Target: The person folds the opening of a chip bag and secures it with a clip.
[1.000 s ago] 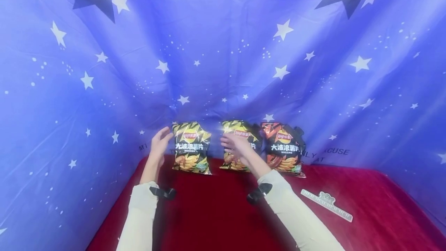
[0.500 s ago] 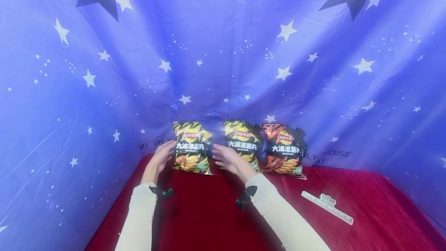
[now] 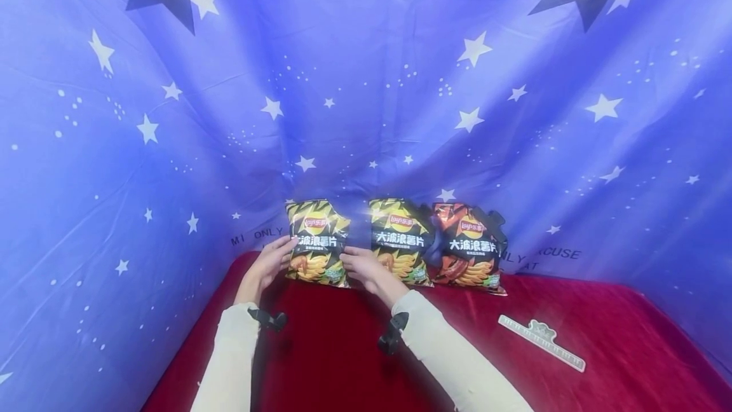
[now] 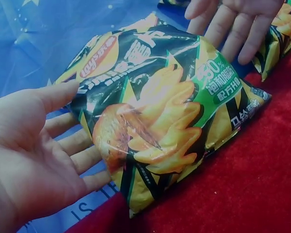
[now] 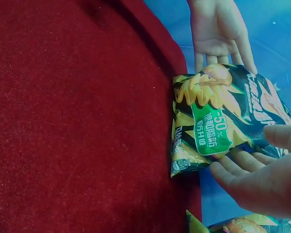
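Observation:
A yellow-and-black bag of potato chips (image 3: 316,259) stands upright at the back, leftmost of the three bags. My left hand (image 3: 267,266) is at its left edge. In the left wrist view, the thumb lies over the front of the bag (image 4: 155,121) and the straight fingers reach behind its edge. On the other side, my right hand (image 3: 374,275) has its fingertips right at the bag's right edge. The right wrist view shows that hand (image 5: 266,182) with loosely extended fingers beside the bag and its thumb overlapping the front.
Another yellow-and-black chip bag (image 3: 398,250) and a red-and-black one (image 3: 466,250) stand to the right, dark clip-like pieces (image 3: 496,226) at their upper corners. A clear ruler-like clip (image 3: 542,341) lies on the red cloth (image 3: 326,348). Behind hangs a blue star-patterned curtain (image 3: 354,68).
My right hand has moved left from in front of the middle bag to the left bag's right edge. My left hand has come down and in to that bag's left edge.

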{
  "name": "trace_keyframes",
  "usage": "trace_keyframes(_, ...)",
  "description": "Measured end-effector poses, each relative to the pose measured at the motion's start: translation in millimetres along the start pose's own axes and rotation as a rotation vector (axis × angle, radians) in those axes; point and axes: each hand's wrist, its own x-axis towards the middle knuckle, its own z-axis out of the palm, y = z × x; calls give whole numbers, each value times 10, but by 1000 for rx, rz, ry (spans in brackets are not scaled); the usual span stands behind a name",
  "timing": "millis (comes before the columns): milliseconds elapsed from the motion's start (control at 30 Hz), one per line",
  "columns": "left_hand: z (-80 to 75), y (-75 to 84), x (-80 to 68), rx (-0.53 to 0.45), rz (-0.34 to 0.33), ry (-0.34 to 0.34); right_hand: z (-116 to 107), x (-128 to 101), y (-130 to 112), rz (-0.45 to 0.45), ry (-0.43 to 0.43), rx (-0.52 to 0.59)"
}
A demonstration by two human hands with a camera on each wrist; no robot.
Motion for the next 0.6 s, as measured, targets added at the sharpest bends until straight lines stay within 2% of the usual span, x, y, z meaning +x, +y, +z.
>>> trace_keyframes(333,31,61,-68,-14,26,122,42,-32,3,-65,96,-44)
trace_keyframes(600,57,141,-164,3,36,165,32,-49,-29,-83,146,-32)
